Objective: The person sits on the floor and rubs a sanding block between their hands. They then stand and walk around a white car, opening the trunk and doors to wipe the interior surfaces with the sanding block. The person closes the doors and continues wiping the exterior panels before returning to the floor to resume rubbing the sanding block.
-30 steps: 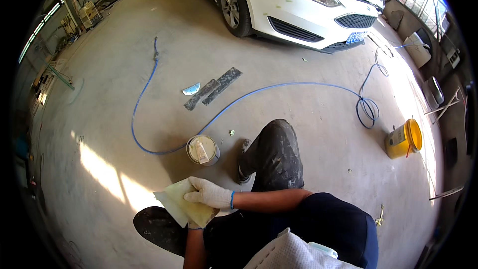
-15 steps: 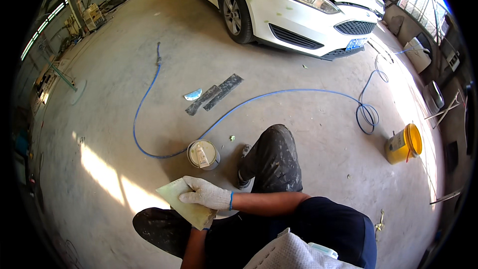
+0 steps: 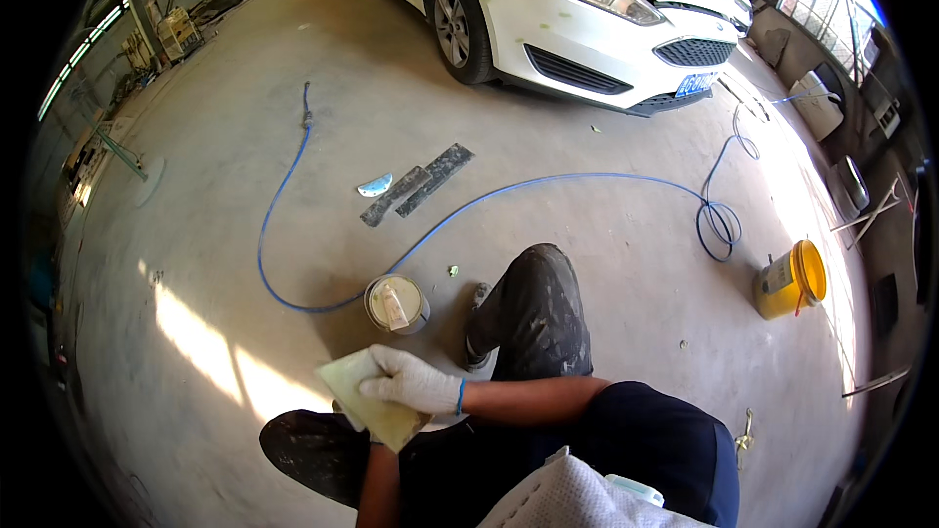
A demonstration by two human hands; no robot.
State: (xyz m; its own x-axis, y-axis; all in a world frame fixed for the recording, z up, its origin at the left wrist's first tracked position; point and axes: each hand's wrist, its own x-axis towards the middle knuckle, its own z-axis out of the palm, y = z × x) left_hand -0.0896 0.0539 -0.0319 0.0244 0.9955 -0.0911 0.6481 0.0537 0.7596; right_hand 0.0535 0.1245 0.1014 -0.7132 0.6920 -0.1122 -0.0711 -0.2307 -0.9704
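My right hand, in a white knitted glove with a blue cuff, is closed on a pale yellow-green flat plate that looks like a putty spreader. Its thumb lies on the upper face. The plate is tilted above my lap. A second pale edge shows along its left side; whether that is another plate I cannot tell. My left hand is almost wholly hidden beneath the plate; only its forearm shows below. Just beyond, a round can stands on the floor with a white tube lying on its lid.
A blue hose curves over the concrete floor behind the can. Dark strips and a blue-white half-round piece lie farther off. A yellow bucket is tipped at the right. The white car with green-tinted patches stands ahead.
My right hand and the plate have shifted slightly to the right, and the plate's angle has changed a little. The left cuff is now more hidden. The view has moved slightly.
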